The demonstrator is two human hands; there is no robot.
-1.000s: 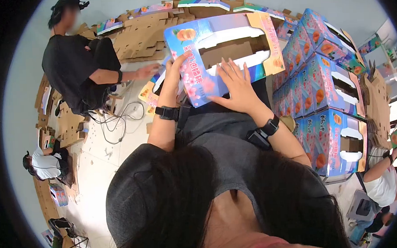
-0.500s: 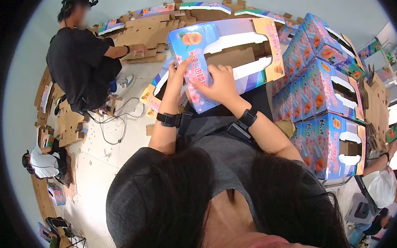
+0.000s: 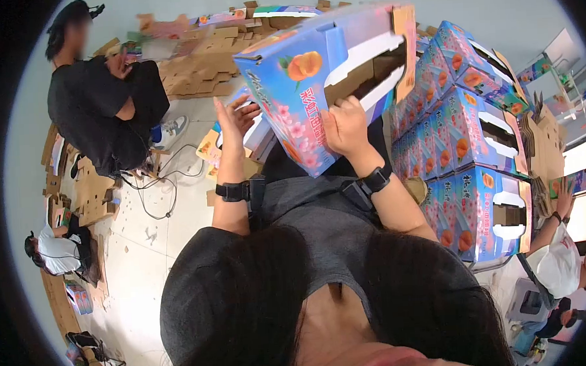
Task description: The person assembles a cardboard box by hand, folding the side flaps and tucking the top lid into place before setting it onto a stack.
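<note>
A printed cardboard fruit box point(image 3: 288, 78), blue and pink with peaches and blossoms, is tilted up in front of me. Its long white-edged cutout faces me and shows bare brown cardboard inside. My right hand point(image 3: 347, 126) grips the box at the near end of this cutout, fingers curled over the edge and thumb on the printed side. To the left of the box, my left hand point(image 3: 237, 123) is raised with its fingers spread, holding nothing. Beyond that hand lies another printed box point(image 3: 259, 133), partly hidden.
Stacked finished boxes point(image 3: 477, 139) rise close on my right. Flat brown cardboard point(image 3: 199, 63) lines the far wall. A seated person in black point(image 3: 100, 109) works at front left, near a cable point(image 3: 169, 195) on the floor. Other people sit farther off on both sides.
The box has tilted, its left end lifting and turning toward me. My left hand has come off it and opened. The person in black has leaned back, moving a blurred printed piece.
</note>
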